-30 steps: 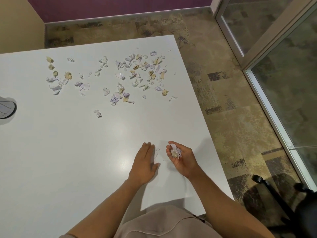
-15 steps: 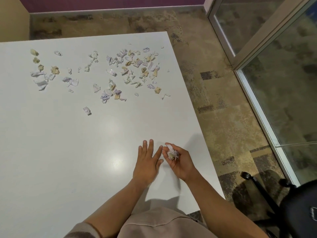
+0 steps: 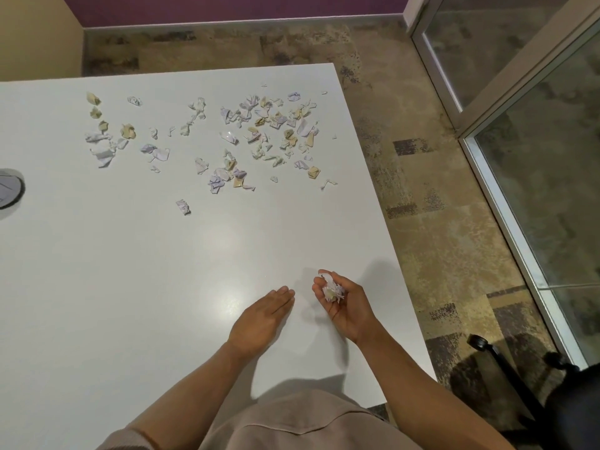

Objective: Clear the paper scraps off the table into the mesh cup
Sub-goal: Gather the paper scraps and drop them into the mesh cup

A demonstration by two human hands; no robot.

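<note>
The right hand lies palm up near the bench's right edge, toward the near right corner, its fingers curled round a small wad of scraps. The left hand is just beside it, fingers straight and together, tips aimed at the wad and holding nothing; I cannot tell if it touches the bench.

Half a second ago the left hand lay flat with spread fingers hard against the right one; now it has drawn a little apart and turned onto its edge, with a gap between fingertips and wad. A second ago a few loose bits showed on the bench between the two hands; none show there now. I judge that the near sweep is over and the gathered lot sits in the right palm, ready for carrying.

The wad is a crumpled lump with no clear long axis; a white strip sticks out of it toward the far edge.

The mesh cup is not plainly in view. A round dark-rimmed thing is cut off at the left edge, but what it is cannot be told.

Most of the task remains: the loose scraps lie in a broad band near the far edge, thickest toward the far right corner, thinning leftward, with one stray piece closer to the middle. All are well apart from the hands.
</note>
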